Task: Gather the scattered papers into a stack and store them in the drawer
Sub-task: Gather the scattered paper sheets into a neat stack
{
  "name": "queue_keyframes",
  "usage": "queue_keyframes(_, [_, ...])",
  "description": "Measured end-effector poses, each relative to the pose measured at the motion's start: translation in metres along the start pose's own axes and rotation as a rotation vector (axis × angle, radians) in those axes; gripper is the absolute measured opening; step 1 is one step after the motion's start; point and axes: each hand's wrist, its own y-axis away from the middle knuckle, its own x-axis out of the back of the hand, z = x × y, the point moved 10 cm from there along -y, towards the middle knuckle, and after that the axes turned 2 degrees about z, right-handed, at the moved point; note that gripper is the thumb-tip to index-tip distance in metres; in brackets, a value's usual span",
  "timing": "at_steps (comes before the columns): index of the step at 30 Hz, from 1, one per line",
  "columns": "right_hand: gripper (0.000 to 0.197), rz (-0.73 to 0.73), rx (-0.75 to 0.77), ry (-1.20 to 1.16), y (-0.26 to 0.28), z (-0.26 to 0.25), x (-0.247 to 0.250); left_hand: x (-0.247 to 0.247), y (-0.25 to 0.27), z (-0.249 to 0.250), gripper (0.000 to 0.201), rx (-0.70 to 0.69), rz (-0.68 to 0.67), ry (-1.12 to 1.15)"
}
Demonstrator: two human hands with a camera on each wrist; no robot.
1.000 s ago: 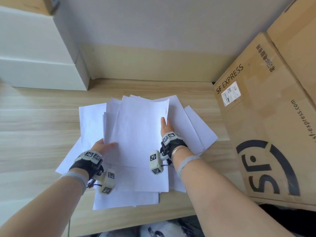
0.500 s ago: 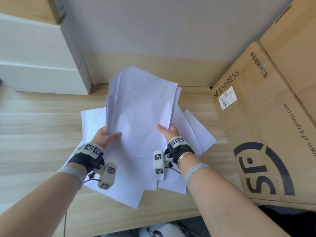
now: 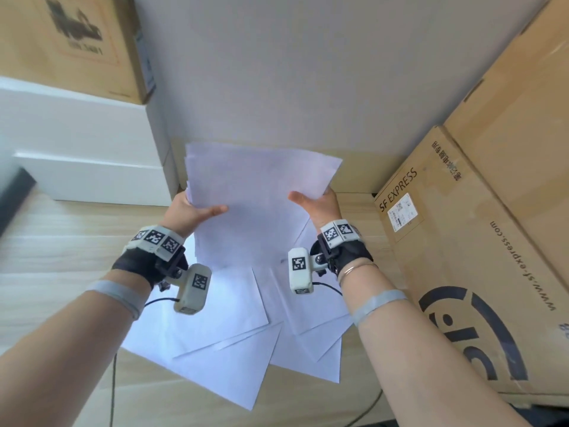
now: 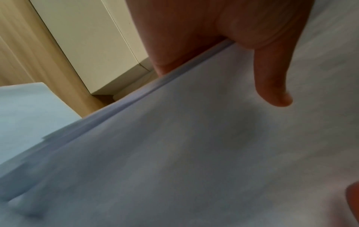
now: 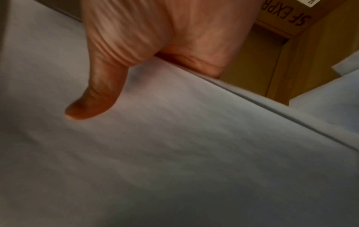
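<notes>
Currently both hands grasp the raised paper stack [image 3: 255, 192]: left hand [image 3: 187, 211] on its left edge, right hand [image 3: 320, 204] on its right; loose sheets [image 3: 234, 340] lie on the tabletop [image 3: 55, 241].

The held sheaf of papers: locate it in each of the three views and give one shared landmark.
Head: held sheaf upper centre, gripped by left hand and right hand.
Left wrist: fills the lower right, under the thumb.
Right wrist: fills the lower left.
Shared landmark: SF Express box, also top right in the right wrist view.
</notes>
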Motion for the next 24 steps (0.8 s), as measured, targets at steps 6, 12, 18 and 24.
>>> queue_keyframes(6, [0.04, 0.014, -0.132, 0.076, 0.013, 0.043, -0.017, 0.004, 0.008, -0.03, 0.059, 0.102, 0.009, 0.033])
queue_keyframes(12, [0.026, 0.031, -0.2, 0.068, 0.021, 0.055, -0.017, 0.012, 0.008, -0.046, 0.028, 0.095, 0.189, -0.032])
queue_keyframes(18, [0.008, 0.136, 0.011, -0.175, 0.003, -0.008, -0.007, 0.017, -0.012, -0.021, 0.029, -0.008, 0.101, -0.015])
queue_keyframes(24, [0.041, 0.181, 0.088, -0.3, -0.005, -0.047, -0.001, 0.016, -0.017, -0.028, 0.031, -0.012, 0.06, -0.01])
